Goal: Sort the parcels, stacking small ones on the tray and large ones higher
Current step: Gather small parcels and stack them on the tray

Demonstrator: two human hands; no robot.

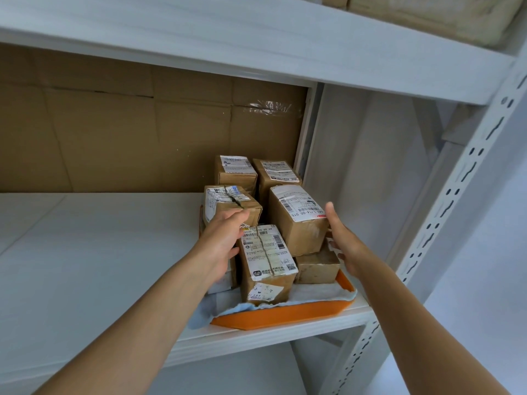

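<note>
Shelf board (85,252) with cardboard backing (142,132) left of the orange tray (279,313). Left hand (225,238) at the tray's left edge, fingers bent at the rear left corner of the front parcel (266,263); tips hidden, so a grasp cannot be confirmed. Behind it, left-middle parcel (231,203) and two rear parcels (235,171). On the tray's right half, tilted parcel (296,218) lies atop lower parcel (318,266), over a cloth liner (313,292). Right hand (345,246) at the tray's right edge, fingers spread wide, thumb raised beside the tilted parcel, holding nothing. Large parcel (427,12) on the shelf above the tray
</note>
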